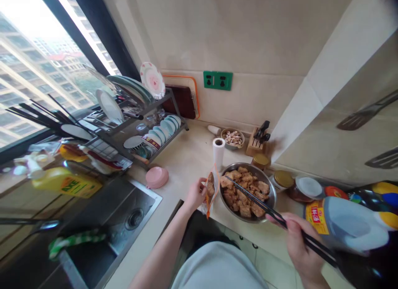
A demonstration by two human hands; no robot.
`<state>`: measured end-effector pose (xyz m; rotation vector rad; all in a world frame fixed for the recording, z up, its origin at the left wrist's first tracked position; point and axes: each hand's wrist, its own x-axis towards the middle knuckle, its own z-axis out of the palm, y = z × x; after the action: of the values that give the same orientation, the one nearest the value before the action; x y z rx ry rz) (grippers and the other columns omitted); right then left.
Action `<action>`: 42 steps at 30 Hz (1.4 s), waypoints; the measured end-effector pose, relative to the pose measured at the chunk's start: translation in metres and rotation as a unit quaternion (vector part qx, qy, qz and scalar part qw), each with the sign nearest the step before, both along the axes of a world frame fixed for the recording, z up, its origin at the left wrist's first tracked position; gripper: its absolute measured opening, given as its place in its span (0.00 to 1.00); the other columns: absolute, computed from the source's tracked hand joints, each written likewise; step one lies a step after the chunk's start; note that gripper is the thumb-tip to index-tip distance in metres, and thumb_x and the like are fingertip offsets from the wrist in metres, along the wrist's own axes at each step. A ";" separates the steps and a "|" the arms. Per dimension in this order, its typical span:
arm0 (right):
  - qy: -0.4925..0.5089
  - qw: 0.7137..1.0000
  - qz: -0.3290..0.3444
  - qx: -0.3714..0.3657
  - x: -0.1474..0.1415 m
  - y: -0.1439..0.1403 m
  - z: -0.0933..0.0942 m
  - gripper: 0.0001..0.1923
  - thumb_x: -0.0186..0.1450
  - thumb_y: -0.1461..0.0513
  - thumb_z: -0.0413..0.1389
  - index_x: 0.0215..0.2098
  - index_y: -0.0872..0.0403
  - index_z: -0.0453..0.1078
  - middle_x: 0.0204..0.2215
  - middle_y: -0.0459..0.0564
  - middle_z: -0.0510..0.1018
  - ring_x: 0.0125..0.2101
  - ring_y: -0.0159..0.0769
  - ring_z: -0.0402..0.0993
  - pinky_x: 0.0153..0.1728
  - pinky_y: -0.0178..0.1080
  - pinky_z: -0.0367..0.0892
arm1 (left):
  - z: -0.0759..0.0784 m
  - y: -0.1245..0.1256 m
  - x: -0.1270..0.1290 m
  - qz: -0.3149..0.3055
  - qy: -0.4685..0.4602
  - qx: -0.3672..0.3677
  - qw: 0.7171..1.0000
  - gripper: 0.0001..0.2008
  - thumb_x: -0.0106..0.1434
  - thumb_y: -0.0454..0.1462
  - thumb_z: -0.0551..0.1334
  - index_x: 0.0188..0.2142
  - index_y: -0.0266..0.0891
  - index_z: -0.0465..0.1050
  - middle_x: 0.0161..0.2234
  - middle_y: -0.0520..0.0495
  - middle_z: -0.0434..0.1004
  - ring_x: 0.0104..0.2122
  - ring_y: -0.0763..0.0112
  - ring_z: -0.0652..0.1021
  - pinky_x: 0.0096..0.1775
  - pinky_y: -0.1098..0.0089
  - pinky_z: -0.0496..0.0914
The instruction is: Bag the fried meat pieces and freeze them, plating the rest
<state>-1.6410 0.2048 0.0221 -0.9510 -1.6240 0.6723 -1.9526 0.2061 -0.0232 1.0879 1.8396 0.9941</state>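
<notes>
sink [102,222]: far left, sunk into counter, rim runs diagonally.
counter edge [174,210]: bare strip between sink and bowl; pink dish [157,177] near it.
left hand [195,194]: closed on orange pouch [210,189], pouch held upright, just beside bowl's left rim.
steel bowl [272,187]: full of browned chunks, sits at counter's front edge.
chopsticks [258,201]: tips lie over the chunks.
right hand [300,241]: pinching the chopsticks, off bowl's right side.
right edge: jars and bottles packed tight behind the bowl.

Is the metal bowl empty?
No, the metal bowl is full of brown chunks of food, and the chopsticks in the right hand reach into it.
</notes>
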 end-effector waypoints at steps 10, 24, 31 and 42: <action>-0.176 0.937 0.300 0.030 -0.103 0.052 0.031 0.12 0.69 0.60 0.50 0.29 0.51 0.71 0.26 0.45 0.77 0.28 0.32 0.74 0.31 0.33 0.70 | -0.003 -0.009 -0.002 0.002 -0.006 0.041 0.999 0.17 0.55 0.33 0.55 0.46 0.39 0.63 0.21 0.61 0.64 0.14 0.77 0.69 0.19 0.76 0.63; -0.117 0.988 -0.054 -0.086 0.054 0.015 0.045 0.07 0.67 0.57 0.54 0.35 0.50 0.70 0.27 0.46 0.81 0.23 0.37 0.80 0.27 0.34 0.75 | -0.011 -0.001 0.001 -0.029 -0.021 0.047 0.998 0.21 0.53 0.39 0.55 0.47 0.40 0.62 0.20 0.61 0.64 0.14 0.74 0.68 0.18 0.74 0.64; -0.199 0.970 -0.083 -0.112 0.076 0.002 0.029 0.10 0.67 0.53 0.53 0.35 0.50 0.71 0.26 0.46 0.81 0.27 0.38 0.81 0.29 0.34 0.74 | -0.004 0.001 0.006 -0.025 -0.015 0.032 0.999 0.24 0.52 0.43 0.55 0.48 0.39 0.61 0.22 0.60 0.65 0.14 0.74 0.69 0.17 0.72 0.66; -0.063 0.934 -0.059 -0.347 0.061 0.109 0.027 0.19 0.54 0.46 0.60 0.30 0.52 0.68 0.20 0.45 0.76 0.16 0.36 0.76 0.17 0.35 0.72 | -0.003 -0.001 0.009 -0.008 -0.034 0.030 0.999 0.24 0.50 0.43 0.56 0.47 0.39 0.62 0.21 0.61 0.65 0.13 0.74 0.68 0.17 0.72 0.66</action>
<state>-1.5798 0.3142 0.0492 -1.6119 -1.4332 1.1559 -1.9433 0.2054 -0.0257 1.0901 1.7540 1.0710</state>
